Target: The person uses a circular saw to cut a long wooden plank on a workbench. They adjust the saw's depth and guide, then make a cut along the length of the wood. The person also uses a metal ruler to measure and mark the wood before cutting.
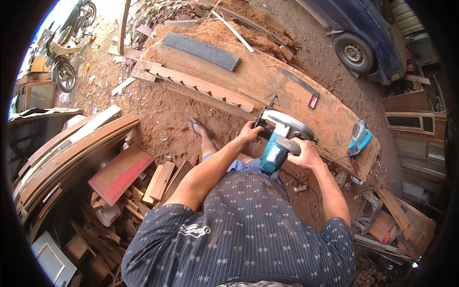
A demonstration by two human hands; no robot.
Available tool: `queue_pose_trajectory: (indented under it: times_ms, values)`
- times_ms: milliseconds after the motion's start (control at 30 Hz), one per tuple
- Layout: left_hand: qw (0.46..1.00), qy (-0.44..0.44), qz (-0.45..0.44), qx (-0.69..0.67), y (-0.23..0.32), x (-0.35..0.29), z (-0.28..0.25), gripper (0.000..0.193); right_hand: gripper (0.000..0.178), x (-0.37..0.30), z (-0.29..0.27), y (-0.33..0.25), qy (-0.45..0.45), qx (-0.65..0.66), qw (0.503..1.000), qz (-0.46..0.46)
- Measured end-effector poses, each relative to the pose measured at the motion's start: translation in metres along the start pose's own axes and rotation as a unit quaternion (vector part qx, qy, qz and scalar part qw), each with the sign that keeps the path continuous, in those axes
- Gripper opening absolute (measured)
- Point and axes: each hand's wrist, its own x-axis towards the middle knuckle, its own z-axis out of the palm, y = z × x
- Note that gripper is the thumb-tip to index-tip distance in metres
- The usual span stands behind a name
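Note:
A teal circular saw point(274, 154) with a silver blade guard is held in front of my waist, at the near edge of a sawdust-covered workbench point(267, 91). My right hand point(306, 155) wraps round its rear handle. On the saw's left side, my left hand point(249, 133) is closed at the dark base and front grip; some of its fingers are hidden. Just beyond, a reddish wooden board point(205, 90) with several notches along its edge lies on the bench's near side. A dark flat plank point(201, 50) rests behind it. Farther right lies a dark strip point(297, 82) beside a small red-and-black tool point(313, 101).
A teal power tool point(360, 138) with a cord sits at the bench's right end. Stacked timber point(81, 148) and a red panel point(122, 173) crowd the left. Beyond the bench stands a blue vehicle point(368, 38). Sandy ground point(167, 117) surrounds my feet; another cord point(315, 196) trails below the saw.

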Motion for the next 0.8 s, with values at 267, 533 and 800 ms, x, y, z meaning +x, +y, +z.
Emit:
queue_pose_trajectory:
  times_ms: [267,533,800]
  values:
    - [0.998,-0.011,0.005,0.061,0.015,-0.010,0.019,0.047,0.041,-0.022,-0.001,0.012,0.010,0.021,1.000,0.019]
    - [0.998,0.054,-0.002,0.015,0.007,-0.002,-0.021,0.047,0.045,0.016,0.024,0.016,0.012,0.041,0.999,0.017]
    - [0.994,0.111,-0.008,-0.006,0.014,-0.003,-0.050,0.042,0.042,0.054,0.058,0.035,0.040,0.028,0.999,-0.022]
